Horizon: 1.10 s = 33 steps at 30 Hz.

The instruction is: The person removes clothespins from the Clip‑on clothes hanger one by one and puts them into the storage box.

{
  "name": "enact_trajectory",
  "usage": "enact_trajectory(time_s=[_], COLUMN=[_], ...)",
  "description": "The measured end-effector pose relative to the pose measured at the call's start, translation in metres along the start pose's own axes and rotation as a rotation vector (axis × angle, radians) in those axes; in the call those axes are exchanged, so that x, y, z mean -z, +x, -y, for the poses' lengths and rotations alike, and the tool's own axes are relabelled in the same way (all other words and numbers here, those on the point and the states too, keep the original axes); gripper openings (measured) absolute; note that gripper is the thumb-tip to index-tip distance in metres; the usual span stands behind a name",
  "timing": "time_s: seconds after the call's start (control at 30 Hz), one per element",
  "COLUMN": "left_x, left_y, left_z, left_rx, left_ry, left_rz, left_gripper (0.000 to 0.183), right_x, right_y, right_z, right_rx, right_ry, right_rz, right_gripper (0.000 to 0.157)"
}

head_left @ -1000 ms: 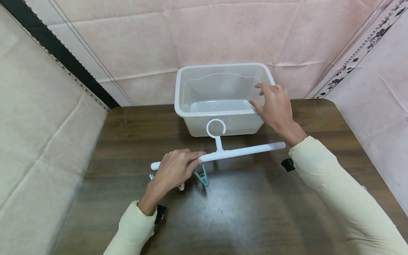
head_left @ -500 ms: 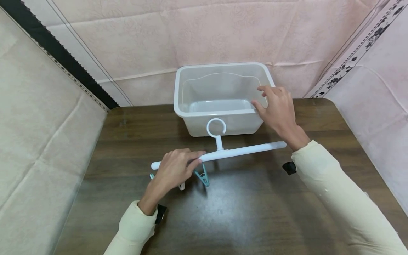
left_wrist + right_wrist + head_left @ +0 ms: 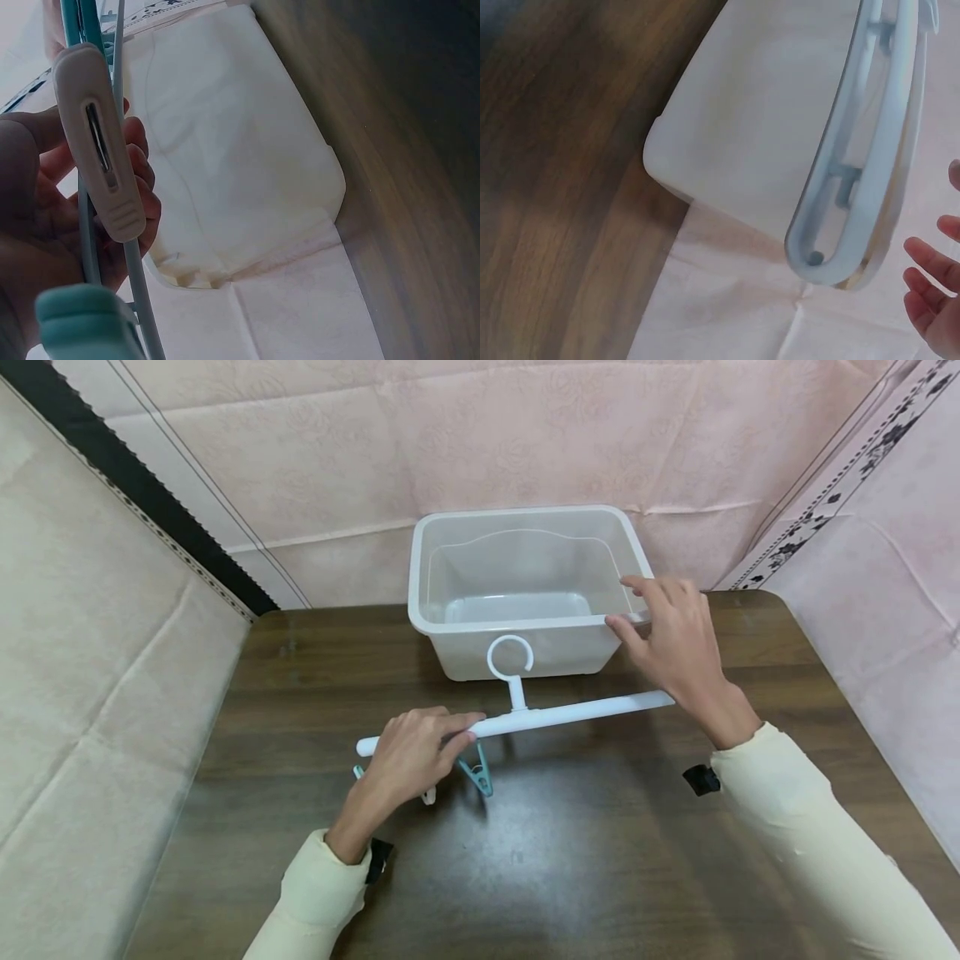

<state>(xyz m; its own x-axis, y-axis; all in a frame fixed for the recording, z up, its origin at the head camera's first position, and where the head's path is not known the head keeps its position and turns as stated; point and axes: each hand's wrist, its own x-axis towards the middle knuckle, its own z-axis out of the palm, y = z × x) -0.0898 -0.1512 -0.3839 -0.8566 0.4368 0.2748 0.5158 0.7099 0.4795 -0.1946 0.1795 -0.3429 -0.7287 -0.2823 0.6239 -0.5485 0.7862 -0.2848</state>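
My left hand (image 3: pixel 412 756) grips a white plastic hanger (image 3: pixel 577 714) left of its middle, holding it above the table with its hook pointing up. Clothespins hang from the bar: a teal clothespin (image 3: pixel 477 773) right beside the thumb, a whitish clothespin (image 3: pixel 101 142) and another teal clothespin (image 3: pixel 86 322) near the palm. Over the right rim of a white plastic tub (image 3: pixel 517 653) is my right hand (image 3: pixel 678 639), fingers spread and relaxed, nothing in it. The hanger's free end lies just below that wrist in the head view; the right wrist view shows its hollow underside.
The tub stands at the back of the brown wooden table (image 3: pixel 570 860), with no contents showing. Pale patterned cloth (image 3: pixel 525 435) hangs behind it and along both sides. A black band with a jagged edge (image 3: pixel 150 497) runs down the cloth at left.
My right hand has drifted right and a little toward me, from over the tub's opening to its right rim. My left hand and the hanger are almost still.
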Motion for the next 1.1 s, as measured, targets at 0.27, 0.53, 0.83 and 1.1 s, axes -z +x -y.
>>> enact_trajectory(time_s=[0.27, 0.53, 0.83, 1.1], left_x=[0.000, 0.004, 0.005, 0.007], left_y=[0.001, 0.001, 0.001, 0.001], left_z=[-0.001, 0.000, 0.000, -0.002], left_rx=[-0.004, -0.029, -0.043, -0.054], left_ry=[0.000, 0.001, -0.005, 0.003], left_rz=[0.000, -0.018, -0.017, -0.010], left_gripper=[0.028, 0.028, 0.028, 0.029], right_x=[0.004, 0.002, -0.007, -0.006], right_y=[-0.017, -0.037, -0.054, -0.063], right_z=[0.012, 0.023, 0.032, 0.032], right_rx=[0.085, 0.167, 0.230, 0.209], right_ry=[0.056, 0.097, 0.121, 0.150], right_rz=[0.072, 0.111, 0.211, 0.330], right_gripper=[0.053, 0.058, 0.068, 0.061])
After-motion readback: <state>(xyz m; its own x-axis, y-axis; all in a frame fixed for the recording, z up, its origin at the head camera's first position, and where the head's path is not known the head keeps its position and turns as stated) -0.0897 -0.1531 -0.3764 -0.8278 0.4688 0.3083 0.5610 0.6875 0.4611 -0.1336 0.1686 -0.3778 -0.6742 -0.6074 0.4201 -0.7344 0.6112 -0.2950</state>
